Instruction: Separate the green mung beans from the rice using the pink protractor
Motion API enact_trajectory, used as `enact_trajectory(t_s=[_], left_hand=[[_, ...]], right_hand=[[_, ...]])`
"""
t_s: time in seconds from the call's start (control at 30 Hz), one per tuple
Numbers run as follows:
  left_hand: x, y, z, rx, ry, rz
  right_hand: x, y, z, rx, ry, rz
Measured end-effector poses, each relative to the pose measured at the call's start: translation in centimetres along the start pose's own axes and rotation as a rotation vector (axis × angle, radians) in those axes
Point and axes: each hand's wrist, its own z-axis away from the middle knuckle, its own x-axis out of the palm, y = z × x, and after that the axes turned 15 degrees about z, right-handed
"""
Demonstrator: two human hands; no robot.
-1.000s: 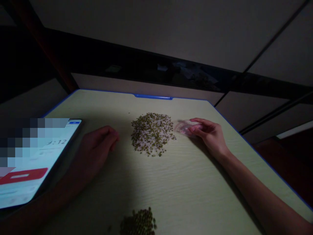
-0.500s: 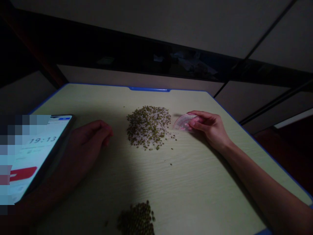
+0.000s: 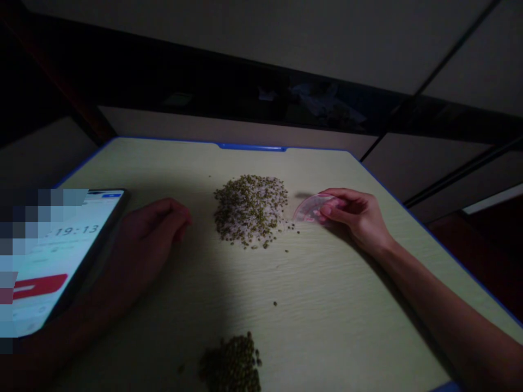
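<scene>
Mixed pile of green beans and white grains (image 3: 249,209) on pale table (image 3: 327,305). Right of the pile, my right hand (image 3: 362,218) pinches a clear half-round piece (image 3: 308,211). Left of the pile, my left hand (image 3: 151,234) is curled; can't tell if it grips anything. Nearer me than the pile: bean heap (image 3: 233,365). Far left of it: lit phone (image 3: 81,239).

Table mid-frame (image 3: 327,305), panels behind it (image 3: 265,38) up top. Mixed pile (image 3: 250,209) on table, frame centre; bean pile (image 3: 232,365) at bottom centre, stray bean (image 3: 275,304) between them. Phone (image 3: 75,239) at left edge, left hand (image 3: 153,234) between it and mixed pile. Protractor (image 3: 308,210) right of mixed pile, in right hand (image 3: 362,218).
</scene>
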Motion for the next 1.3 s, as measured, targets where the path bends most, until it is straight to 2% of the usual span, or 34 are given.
enact_trajectory(t_s=[0.2,0.37,0.67,0.87,1.1,1.3], left_hand=[[0.1,0.2,0.0,0.006,0.001,-0.008],[0.2,0.0,-0.2,-0.008,-0.004,-0.035],[-0.1,-0.2,0.0,0.019,-0.003,-0.039],[0.1,-0.2,-0.1,0.034,-0.003,-0.048],[0.1,-0.4,-0.2,0.020,0.000,-0.051],[0.0,0.2,0.0,-0.009,-0.005,-0.081]], right_hand=[[-0.6,-0.5,0.7,-0.003,-0.018,0.101],[-0.4,-0.9,0.9,0.013,-0.035,0.153],[-0.3,-1.0,0.8,-0.024,0.025,0.264],[0.0,-1.0,0.7,-0.021,0.029,0.249],[-0.1,-0.8,0.6,-0.012,-0.036,0.181],[-0.5,-1.0,0.8,-0.023,-0.094,0.166]])
